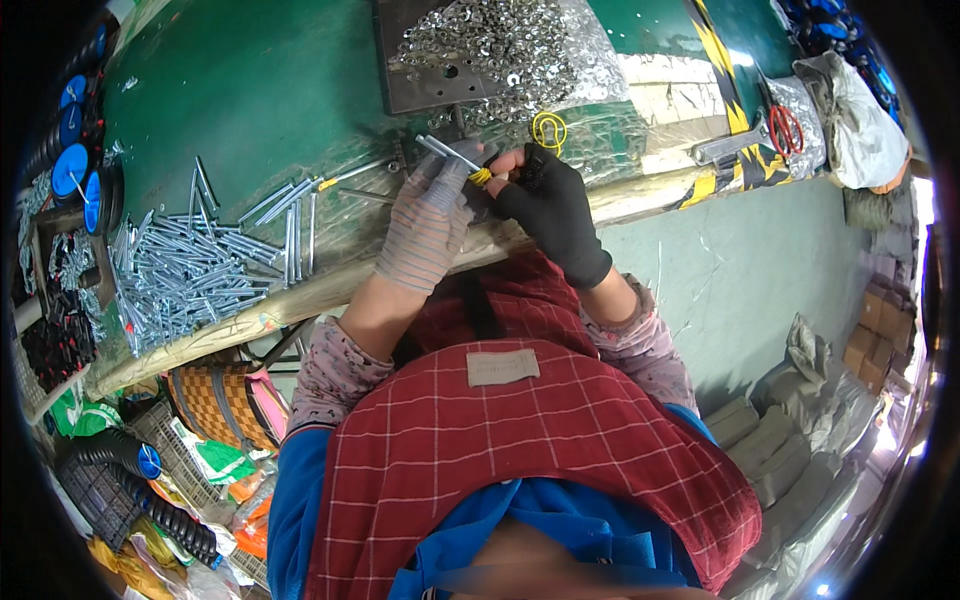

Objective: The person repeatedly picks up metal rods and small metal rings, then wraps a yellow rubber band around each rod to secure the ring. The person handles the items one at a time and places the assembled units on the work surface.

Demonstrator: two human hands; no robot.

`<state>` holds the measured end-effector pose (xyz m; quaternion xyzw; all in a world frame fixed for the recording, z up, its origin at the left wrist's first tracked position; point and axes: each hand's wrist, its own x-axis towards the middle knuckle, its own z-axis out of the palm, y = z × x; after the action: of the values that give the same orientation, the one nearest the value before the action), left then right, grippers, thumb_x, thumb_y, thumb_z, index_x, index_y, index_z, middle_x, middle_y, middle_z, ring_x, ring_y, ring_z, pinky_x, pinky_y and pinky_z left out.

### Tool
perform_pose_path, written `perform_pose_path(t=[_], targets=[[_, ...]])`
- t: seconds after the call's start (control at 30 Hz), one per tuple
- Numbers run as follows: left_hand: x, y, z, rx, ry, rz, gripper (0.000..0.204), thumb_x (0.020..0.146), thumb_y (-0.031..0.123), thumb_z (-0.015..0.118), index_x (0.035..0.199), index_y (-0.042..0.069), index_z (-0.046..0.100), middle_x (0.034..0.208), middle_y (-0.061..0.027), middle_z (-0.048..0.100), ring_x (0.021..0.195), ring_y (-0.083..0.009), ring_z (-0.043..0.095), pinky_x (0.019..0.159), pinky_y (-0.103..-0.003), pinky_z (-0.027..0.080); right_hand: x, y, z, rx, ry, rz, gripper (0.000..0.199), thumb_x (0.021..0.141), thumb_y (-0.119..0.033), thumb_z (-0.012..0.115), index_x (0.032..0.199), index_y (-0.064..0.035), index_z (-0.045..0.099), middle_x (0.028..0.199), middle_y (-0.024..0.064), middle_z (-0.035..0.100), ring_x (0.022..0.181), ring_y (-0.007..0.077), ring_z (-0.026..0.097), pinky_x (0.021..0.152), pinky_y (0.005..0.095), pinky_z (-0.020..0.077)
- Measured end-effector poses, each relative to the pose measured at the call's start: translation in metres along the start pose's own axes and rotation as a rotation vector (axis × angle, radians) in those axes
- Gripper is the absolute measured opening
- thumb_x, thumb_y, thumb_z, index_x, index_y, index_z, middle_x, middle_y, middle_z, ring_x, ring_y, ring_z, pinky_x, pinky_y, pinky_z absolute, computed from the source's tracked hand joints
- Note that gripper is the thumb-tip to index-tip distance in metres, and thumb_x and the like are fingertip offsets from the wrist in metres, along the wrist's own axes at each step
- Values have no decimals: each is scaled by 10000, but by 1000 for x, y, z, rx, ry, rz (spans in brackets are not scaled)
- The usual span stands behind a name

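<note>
Over the near edge of the green workbench, my left hand, in a grey striped glove, is closed around a few slim silvery metal rods. Yellow cord is wound about their near end. My right hand wears a black glove with bare fingertips, and its thumb and finger pinch at this cord. Just beyond that hand, a loop of yellow cord lies on the bench. My fingers partly cover the rods' lower ends.
A large heap of metal rods lies at the left. Small metal washers are piled on a dark plate and plastic at the back. Red-handled scissors rest at the right. Below the bench's left side stands a brown checkered bag.
</note>
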<state>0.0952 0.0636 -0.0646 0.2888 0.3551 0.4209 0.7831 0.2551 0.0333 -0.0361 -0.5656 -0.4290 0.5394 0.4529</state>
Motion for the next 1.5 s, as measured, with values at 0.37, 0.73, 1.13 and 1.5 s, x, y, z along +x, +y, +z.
perform_pose_path(t=[0.37, 0.73, 1.13, 1.5], targets=[[6, -3, -9, -317, 61, -60, 301, 972, 216, 621, 1217, 41, 622, 1173, -110, 656, 1047, -214, 645, 917, -357, 539, 0, -1, 0, -198, 36, -97, 212, 868, -51, 701, 1043, -22, 585, 871, 34, 662, 762, 52, 595, 675, 228, 478], [-9, -3, 2, 216, 68, 13, 326, 983, 158, 576, 1304, 105, 597, 977, 39, 580, 780, -32, 460, 645, -182, 373, 2, 17, 3, 127, 12, -14, 136, 880, -55, 686, 979, -17, 602, 834, 20, 642, 778, 66, 584, 709, 231, 479], [-13, -2, 6, -325, 78, 37, 334, 914, -4, 633, 1240, 49, 583, 1133, -84, 654, 1115, -234, 629, 934, -346, 554, -11, 15, -7, 4, -91, -36, 125, 820, -46, 664, 925, -53, 597, 766, 55, 637, 636, 116, 604, 611, 267, 483], [11, 41, -27, -264, 137, 178, 140, 954, 74, 609, 1091, 65, 635, 1138, -134, 670, 1070, -271, 662, 895, -374, 577, -29, 19, -45, -423, 206, -161, 128, 860, -65, 632, 985, -94, 626, 774, 64, 669, 646, 168, 641, 606, 276, 498]])
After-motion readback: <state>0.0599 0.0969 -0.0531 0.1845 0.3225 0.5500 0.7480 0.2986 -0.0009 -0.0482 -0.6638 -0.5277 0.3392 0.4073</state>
